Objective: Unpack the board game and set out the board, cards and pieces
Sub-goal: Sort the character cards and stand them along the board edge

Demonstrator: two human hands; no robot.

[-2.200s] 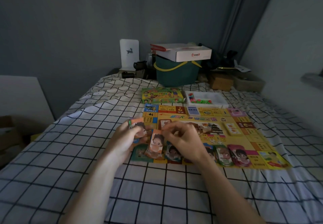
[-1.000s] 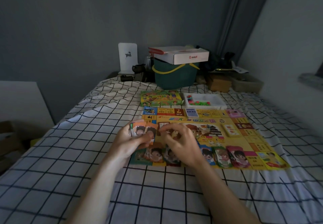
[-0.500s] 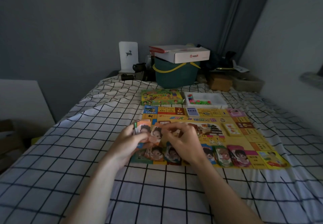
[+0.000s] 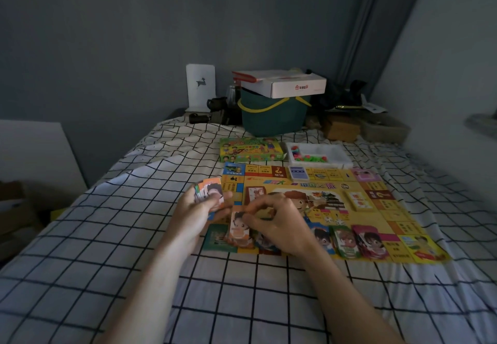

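Observation:
The yellow game board (image 4: 382, 214) lies flat on the checked bed sheet. My left hand (image 4: 192, 216) grips a fanned stack of character cards (image 4: 211, 191) above the board's near left corner. My right hand (image 4: 279, 224) pinches one orange character card (image 4: 238, 226) by its top edge, just over the piles along the board's near edge. More character card piles (image 4: 357, 240) lie to the right on that edge. A blue card deck (image 4: 298, 173) and a yellow deck (image 4: 359, 200) sit on the board. The green game box (image 4: 250, 148) and a white tray of pieces (image 4: 317, 153) lie beyond the board.
A green bucket (image 4: 271, 118) with a white carton (image 4: 290, 84) on top stands at the bed's head, beside a white lamp-like panel (image 4: 200, 87) and dark clutter. Cardboard boxes (image 4: 341, 127) sit at the back right. A wall runs along the right.
My right hand has drawn one card from the stack in my left hand and lowered it toward the piles at the board's near edge. My left hand stays raised with the stack.

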